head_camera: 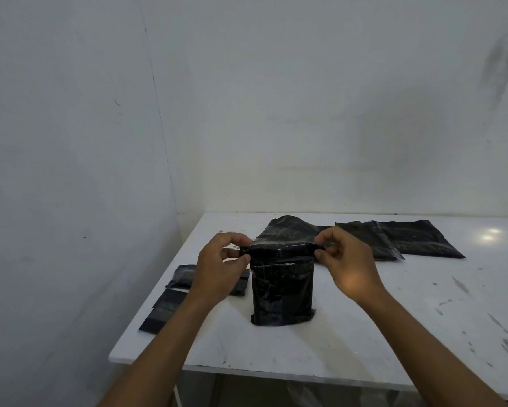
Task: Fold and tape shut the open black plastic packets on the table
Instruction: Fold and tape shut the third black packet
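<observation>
One table. Two hands, a left hand and a right hand. Black packets come to six for certain, perhaps seven. One is the upright packet. Three lie behind it: a rear packet, an inner packet and an outer packet. At the left edge there is one bulging packet, plus flat packets, one or two, hard to tell.

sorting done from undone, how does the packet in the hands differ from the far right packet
The held packet stands upright on the table; the far right packet lies flat. The held packet's top is folded over and pinched by the left hand and right hand; the far right packet is untouched. Both are black plastic.
</observation>
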